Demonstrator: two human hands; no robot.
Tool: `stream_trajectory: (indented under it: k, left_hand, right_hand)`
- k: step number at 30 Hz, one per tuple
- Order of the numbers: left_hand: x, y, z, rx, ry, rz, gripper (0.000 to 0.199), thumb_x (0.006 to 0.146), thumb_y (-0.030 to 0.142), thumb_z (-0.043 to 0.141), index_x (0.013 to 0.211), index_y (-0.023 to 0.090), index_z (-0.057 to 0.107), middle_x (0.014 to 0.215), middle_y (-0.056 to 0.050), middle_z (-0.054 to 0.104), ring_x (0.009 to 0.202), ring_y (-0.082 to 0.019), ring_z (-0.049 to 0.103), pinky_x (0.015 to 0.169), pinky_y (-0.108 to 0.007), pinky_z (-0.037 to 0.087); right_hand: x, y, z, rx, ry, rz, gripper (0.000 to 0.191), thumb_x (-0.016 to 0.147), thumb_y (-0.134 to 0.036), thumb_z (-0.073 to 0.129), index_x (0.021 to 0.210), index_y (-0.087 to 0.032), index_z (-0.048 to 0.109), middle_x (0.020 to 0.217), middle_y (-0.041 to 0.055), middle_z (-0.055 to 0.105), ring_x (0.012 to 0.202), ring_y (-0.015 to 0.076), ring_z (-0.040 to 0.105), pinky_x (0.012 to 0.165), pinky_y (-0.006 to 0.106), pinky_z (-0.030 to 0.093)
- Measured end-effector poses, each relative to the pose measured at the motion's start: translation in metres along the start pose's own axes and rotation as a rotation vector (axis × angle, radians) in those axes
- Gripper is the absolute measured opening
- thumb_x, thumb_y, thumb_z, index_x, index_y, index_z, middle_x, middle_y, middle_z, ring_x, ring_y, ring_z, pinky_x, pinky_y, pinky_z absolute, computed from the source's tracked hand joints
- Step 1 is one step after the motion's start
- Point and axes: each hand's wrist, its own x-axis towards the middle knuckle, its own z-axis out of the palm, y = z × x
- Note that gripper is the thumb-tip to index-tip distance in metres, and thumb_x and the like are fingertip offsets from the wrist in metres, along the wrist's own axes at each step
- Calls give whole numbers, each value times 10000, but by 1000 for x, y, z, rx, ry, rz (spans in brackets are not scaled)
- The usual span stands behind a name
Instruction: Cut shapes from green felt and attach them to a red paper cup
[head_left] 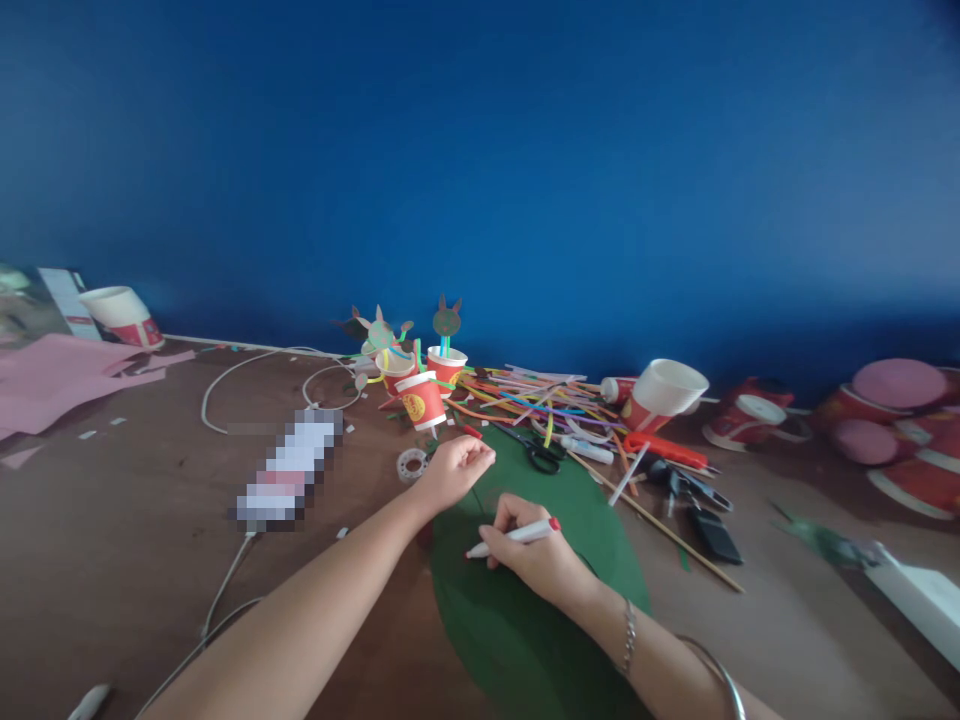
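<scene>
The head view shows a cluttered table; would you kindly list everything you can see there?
card: 1, green, under the hands
marker: 1, white with red cap, held over the card
scissors: 1, black, at the card's far edge
straws: many, mixed colours, behind the card
cups: several, red and white, far side
tape: 1, clear, left of the card
paper: several, pink, far left
wall: 1, blue, at the back
left hand: 1, bare, curled at the card's edge
right hand: 1, bare, gripping the marker

Both the left forearm (pixel 300 610) and the right forearm (pixel 660 650) are bare. A silver link bracelet (pixel 628 637) circles the right wrist at the lower right of the frame, and a thin silver bangle (pixel 721 668) sits farther along that arm, near the bottom edge.
</scene>
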Motion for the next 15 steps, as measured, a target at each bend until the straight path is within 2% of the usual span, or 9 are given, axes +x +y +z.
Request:
stream_trajectory:
  k: [15]
  left_hand:
    - [1,-3,1,-12,12,7,272,793,390,528,847,145,634,747,-48,668,710,-172,604,643,-255,459]
  right_hand:
    - [-1,-1,0,-25,-11,-20,197,729,-215,568,574,-196,449,484,-41,581,479,105,571,465,175,366]
